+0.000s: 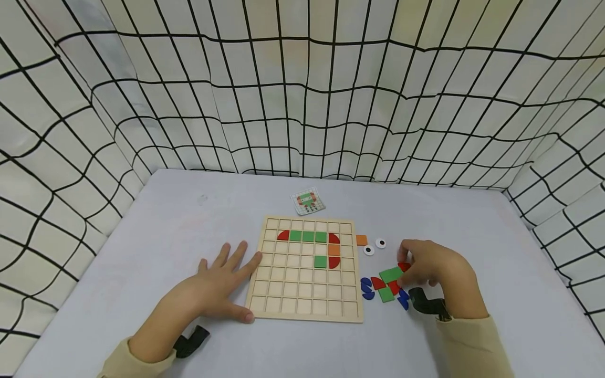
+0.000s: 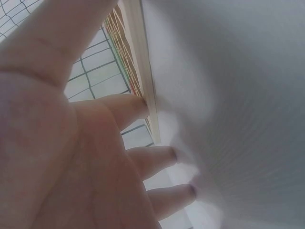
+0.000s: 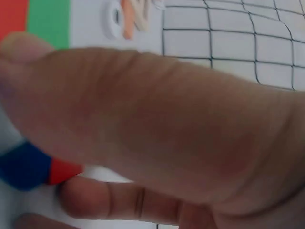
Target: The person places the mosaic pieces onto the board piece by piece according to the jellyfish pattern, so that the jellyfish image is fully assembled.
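Pale wood makes the square-gridded board [image 1: 304, 270] I'm watching; the left hand [image 1: 212, 289], fingers spread, rests at its left edge, holding nothing. On the board's right, the nearer right hand [image 1: 432, 262] bends its fingers (any pinch, I can't tell) over a flat green tile [image 1: 390, 274], just left of the fingertips, longest crosswise.

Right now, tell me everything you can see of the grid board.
The grid board looks like pale wood, with a raised rim and thin dividers forming square compartments. It lies flat on the white table, slightly askew. Four green squares, three red quarter-rounds and one orange square sit in it; most compartments are bare. The left hand touches its left edge.
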Demonstrator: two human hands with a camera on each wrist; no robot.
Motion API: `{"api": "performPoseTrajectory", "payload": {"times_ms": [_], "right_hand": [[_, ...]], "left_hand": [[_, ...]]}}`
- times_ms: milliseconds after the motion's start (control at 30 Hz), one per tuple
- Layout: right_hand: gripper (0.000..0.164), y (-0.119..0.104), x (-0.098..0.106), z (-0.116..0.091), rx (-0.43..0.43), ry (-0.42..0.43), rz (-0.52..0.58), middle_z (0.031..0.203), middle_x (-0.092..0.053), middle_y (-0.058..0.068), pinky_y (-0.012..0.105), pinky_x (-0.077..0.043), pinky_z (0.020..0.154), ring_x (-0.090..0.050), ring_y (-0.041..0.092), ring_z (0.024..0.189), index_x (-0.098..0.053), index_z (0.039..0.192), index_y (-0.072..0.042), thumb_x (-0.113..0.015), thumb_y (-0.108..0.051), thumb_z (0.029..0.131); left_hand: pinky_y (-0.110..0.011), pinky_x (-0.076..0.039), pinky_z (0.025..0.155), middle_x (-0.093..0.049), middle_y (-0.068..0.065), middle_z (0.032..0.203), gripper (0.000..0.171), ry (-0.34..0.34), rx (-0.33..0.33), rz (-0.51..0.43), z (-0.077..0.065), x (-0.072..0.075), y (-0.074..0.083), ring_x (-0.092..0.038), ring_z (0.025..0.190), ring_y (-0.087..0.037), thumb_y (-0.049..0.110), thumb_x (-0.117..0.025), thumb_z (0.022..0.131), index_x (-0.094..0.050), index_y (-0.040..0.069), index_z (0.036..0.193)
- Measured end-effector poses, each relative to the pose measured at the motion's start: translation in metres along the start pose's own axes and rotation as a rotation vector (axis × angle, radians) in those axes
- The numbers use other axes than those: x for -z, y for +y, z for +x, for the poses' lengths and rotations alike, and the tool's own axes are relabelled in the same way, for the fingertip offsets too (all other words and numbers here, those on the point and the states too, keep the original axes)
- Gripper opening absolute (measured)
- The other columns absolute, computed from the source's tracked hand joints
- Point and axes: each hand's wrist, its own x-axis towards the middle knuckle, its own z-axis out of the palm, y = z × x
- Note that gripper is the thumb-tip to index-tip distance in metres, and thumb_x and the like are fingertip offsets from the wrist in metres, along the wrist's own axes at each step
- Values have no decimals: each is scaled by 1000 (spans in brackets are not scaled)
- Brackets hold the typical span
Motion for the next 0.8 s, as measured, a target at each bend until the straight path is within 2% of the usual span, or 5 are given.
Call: {"api": "performPoseTrajectory", "payload": {"times_ms": [167,333,567,800], "right_hand": [[40,-10,-7,7,35,0,5,76,-60,6,30,-47,56,-56,21,60,-57,98,-15,-87,-18,73],[34,-16,-8,13,90,16,-2,76,-58,5,29,-47,57,-57,19,61,-57,99,-15,-82,-18,78],[27,-19,-7,17,192,135,-79,82,-59,4,32,-45,61,-54,20,74,-64,100,-18,-82,-24,81],[19,-21,-11,20,270,87,-62,86,-62,0,32,-50,66,-56,18,78,-67,92,-20,-80,-14,80]], "left_hand": [[-85,-13,99,-5,-21,166,120,1,-5,5,0,1,0,-1,149,-54,72,-76,66,-22,21,161],[-85,-13,99,-4,-21,167,120,1,-2,8,0,1,0,0,149,-53,72,-76,66,-21,21,161],[-85,-13,98,-5,-21,166,121,0,-8,5,-1,0,-1,-2,148,-54,73,-76,66,-21,21,161],[-85,-12,99,-4,-20,167,121,-4,-4,-9,-1,0,0,-1,149,-53,72,-77,65,-22,21,161]]}}
